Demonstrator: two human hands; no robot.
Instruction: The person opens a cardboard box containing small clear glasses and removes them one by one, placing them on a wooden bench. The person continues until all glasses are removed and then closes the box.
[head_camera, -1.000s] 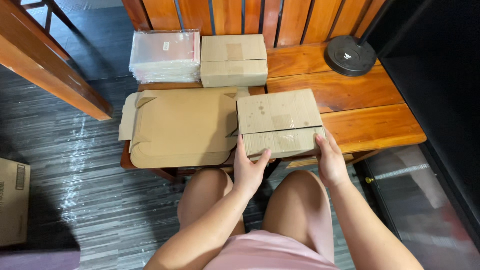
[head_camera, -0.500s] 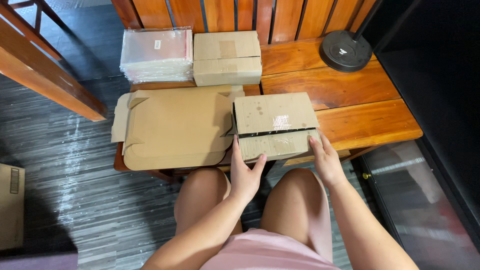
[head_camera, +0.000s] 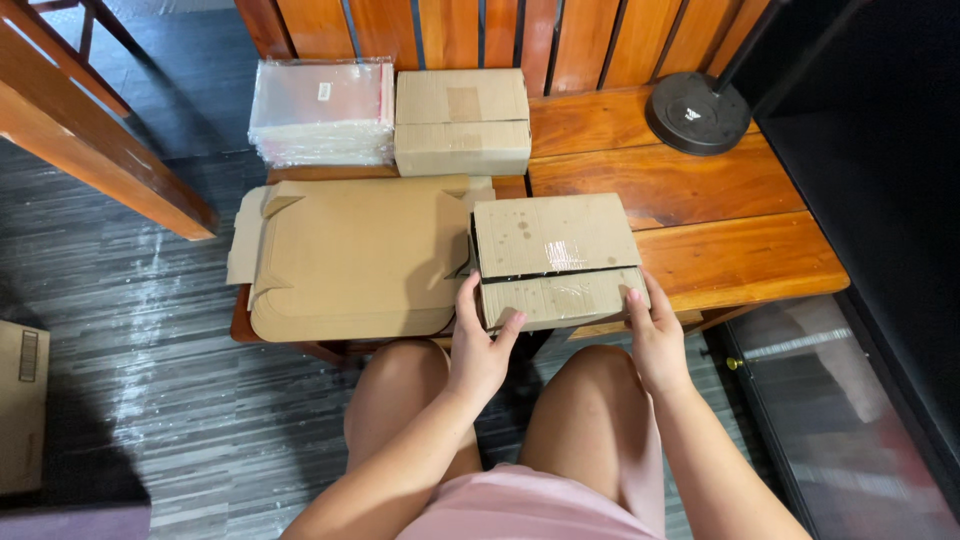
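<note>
Two hands on taped cardboard box (head_camera: 555, 260) at bench (head_camera: 720, 250) front edge: my left hand (head_camera: 480, 345) grips its 8 o'clock corner, right hand (head_camera: 655, 335) its 4 o'clock corner. Flat cartons (head_camera: 350, 255) at 9.

The left hand (head_camera: 480, 350) slid from the taped cardboard box's (head_camera: 555, 260) front face to its left corner; the right hand (head_camera: 655, 340) shifted along the right corner.

Bare arms, bare knees, pink shorts (head_camera: 520, 505)
</note>
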